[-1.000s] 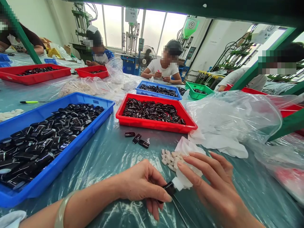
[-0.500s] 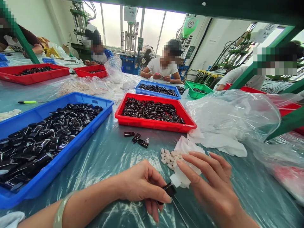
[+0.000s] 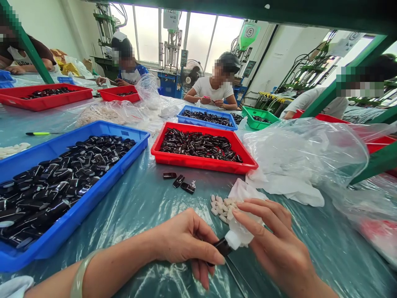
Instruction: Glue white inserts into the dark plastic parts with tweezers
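Observation:
My left hand point(image 3: 192, 244) is closed, pinching a small black glossy plastic piece point(image 3: 222, 247) between thumb and fingers. My right hand point(image 3: 276, 236) curls round a small translucent squeeze bottle point(image 3: 245, 229), partly hidden by the fingers. The bottle's white cap end point(image 3: 232, 239) meets the far end of the black piece. Two thin metal prongs point(image 3: 236, 275), like tweezers, slant below the right hand; whether it also holds them I cannot tell. Small whitish pieces point(image 3: 221, 207) lie in a pile just beyond the hands.
A blue tray point(image 3: 124, 169) of black pieces stands at left, a red tray point(image 3: 204, 164) of them ahead. Several loose black pieces point(image 3: 179, 181) lie before the red tray. Clear plastic bags point(image 3: 304, 153) spread at right. A green frame post point(image 3: 344, 78) slants there. Co-workers sit across the table.
The bottle has turned and its white cap end has come against the black piece. My right hand has shifted slightly. My left hand keeps its grip nearly in place.

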Available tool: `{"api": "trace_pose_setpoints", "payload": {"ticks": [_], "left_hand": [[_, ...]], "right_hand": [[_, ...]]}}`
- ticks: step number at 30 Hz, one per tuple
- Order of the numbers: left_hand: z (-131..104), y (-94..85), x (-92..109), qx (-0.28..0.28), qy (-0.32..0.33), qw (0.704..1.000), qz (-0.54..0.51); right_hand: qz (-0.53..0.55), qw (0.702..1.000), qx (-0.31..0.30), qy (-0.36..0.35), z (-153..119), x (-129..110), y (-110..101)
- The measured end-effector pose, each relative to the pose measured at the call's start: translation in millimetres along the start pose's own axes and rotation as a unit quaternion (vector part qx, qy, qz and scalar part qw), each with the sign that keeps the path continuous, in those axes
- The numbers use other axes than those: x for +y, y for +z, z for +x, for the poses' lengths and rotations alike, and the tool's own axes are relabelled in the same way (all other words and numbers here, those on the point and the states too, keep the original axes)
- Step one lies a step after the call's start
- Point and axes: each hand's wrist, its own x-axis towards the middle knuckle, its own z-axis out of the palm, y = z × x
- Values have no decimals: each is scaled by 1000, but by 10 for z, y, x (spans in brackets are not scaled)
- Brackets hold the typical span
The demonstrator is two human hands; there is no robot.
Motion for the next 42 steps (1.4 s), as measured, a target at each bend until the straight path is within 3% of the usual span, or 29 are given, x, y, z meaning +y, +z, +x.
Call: {"api": "trace_pose_setpoints", "payload": {"ticks": [9, 33, 42], "left_hand": [[-3, 3, -7, -1, -1, 1000, 0], [34, -8, -41, -5, 1, 1000, 2], [13, -17, -54, -11, 12, 1000, 5]], "right_hand": [[7, 1000, 1, -23, 34, 11, -28], [-14, 1000, 11, 15, -1, -39, 11], [-1, 1000, 6, -6, 16, -21, -20]]}}
